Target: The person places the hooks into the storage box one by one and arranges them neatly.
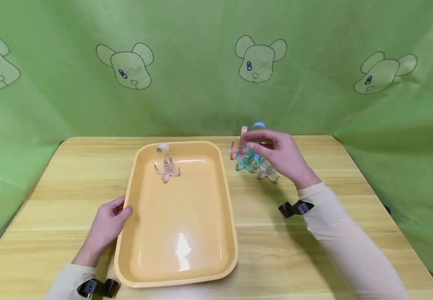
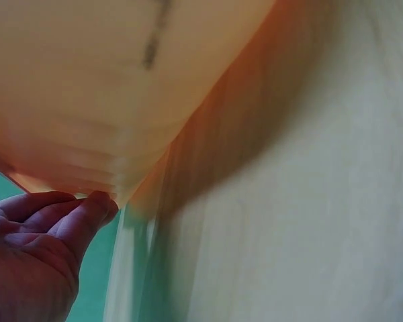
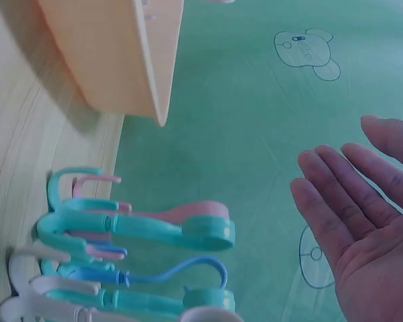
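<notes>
My left hand (image 1: pixel 105 223) grips the left rim of a pale orange tray (image 1: pixel 182 204), thumb over the edge and fingers beneath. Near the tray's far left corner stands a beige multi-prong hanging hook (image 1: pixel 166 168). Right of the tray, similar hooks stand clustered: a pink hook (image 1: pixel 243 132), a teal hook (image 3: pixel 148 229), a blue hook (image 3: pixel 161 277) and an off-white hook (image 1: pixel 268 174) among them. Above this cluster hovers my right hand (image 1: pixel 282 156), fingers extended and holding nothing. The right wrist view shows a gap between its palm and the hooks; in the head view it partly hides them.
The wooden table (image 1: pixel 276 258) supports everything. A green curtain (image 1: pixel 201 104) printed with bear heads hangs behind and along both sides. The tray's wall stands close to the left of the hook cluster.
</notes>
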{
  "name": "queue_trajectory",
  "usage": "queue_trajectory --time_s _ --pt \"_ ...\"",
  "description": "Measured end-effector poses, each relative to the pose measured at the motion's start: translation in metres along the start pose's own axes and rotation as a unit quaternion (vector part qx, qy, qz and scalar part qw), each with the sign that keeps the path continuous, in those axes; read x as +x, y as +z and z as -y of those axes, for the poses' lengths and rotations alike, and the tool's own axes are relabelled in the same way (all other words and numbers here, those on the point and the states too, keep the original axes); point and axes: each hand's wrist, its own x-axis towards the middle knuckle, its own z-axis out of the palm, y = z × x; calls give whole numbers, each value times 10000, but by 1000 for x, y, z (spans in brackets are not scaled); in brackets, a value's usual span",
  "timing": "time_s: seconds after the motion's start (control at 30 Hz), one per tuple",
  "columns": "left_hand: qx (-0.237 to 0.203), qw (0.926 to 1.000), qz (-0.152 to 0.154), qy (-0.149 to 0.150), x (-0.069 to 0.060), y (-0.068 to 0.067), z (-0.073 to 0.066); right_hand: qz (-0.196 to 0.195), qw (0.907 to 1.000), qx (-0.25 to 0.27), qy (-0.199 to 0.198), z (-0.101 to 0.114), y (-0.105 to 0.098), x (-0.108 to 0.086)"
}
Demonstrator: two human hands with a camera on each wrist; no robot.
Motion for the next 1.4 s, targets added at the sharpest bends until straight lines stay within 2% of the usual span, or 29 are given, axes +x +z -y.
queue_trajectory --time_s 0.23,0.5,0.77,0.9,1.13,1.4 --pt "-109 9999 -22 16 2 0 0 -418 9991 -56 23 -9 -11 -11" --pt "-1 10000 -13 39 1 -1 0 -1235 9921 -69 -201 -31 -25 -23" --pt "54 10000 26 -6 0 -2 0 -1655 9854 -173 368 -49 -33 -29" --pt "96 9999 34 15 0 -2 1 -1670 9838 -286 590 -59 -33 -28" --pt "188 9998 21 63 -1 -2 2 -1385 9840 -513 998 -74 -32 -28" --pt "236 9997 37 109 1 -3 2 -1450 9834 -477 984 -79 -31 -31"
